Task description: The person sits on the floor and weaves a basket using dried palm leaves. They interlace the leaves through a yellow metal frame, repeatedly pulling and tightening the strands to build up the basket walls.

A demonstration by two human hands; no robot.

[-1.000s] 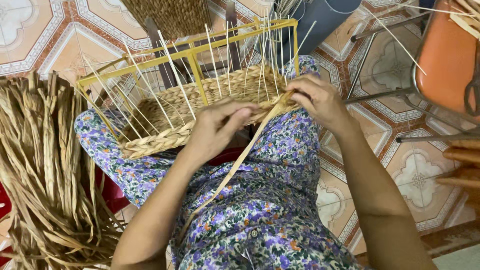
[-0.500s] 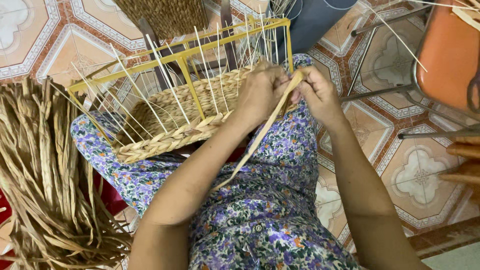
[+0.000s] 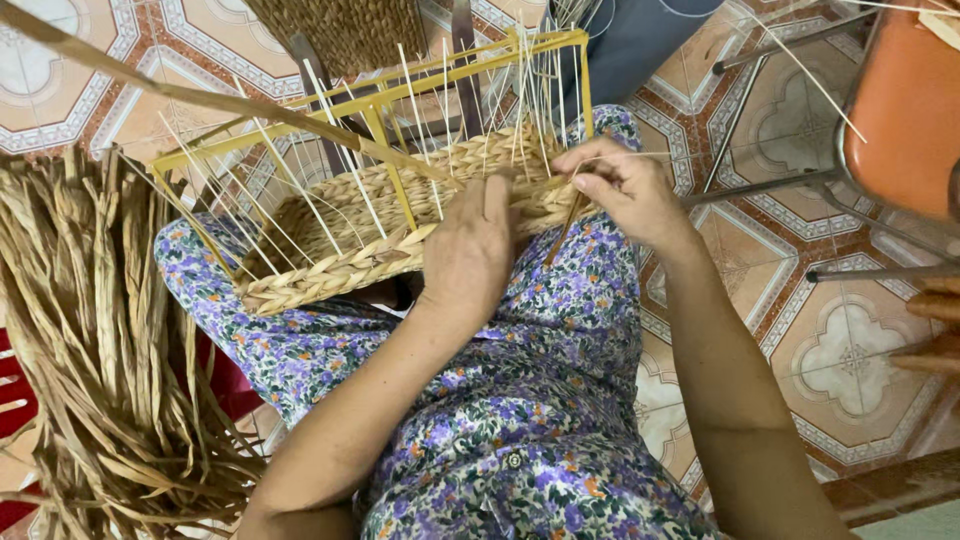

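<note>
The half-woven basket (image 3: 390,240) lies tilted across the person's lap, on the flowered dress (image 3: 520,420), built around a yellow metal frame (image 3: 380,110) whose top bar runs along the far edge. Only the lower band of the wall is plaited; above it the thin pale stakes (image 3: 330,190) stand bare up to the frame, so by my judgement well over half the height is left to weave. The left hand (image 3: 470,250) lies flat on the near rim of the woven band, its fingers pressed down on it and not closed round anything. The right hand (image 3: 625,190) is at the basket's right corner, its fingers pinched on a flat reed strand (image 3: 565,225) that it works between the stakes. A big bundle of dried reeds (image 3: 90,350) lies at the left on the tiled floor (image 3: 820,340); a metal chair frame (image 3: 790,190) with an orange seat stands close on the right, and one long strand (image 3: 200,95) crosses over the frame, possibly in the way.
</note>
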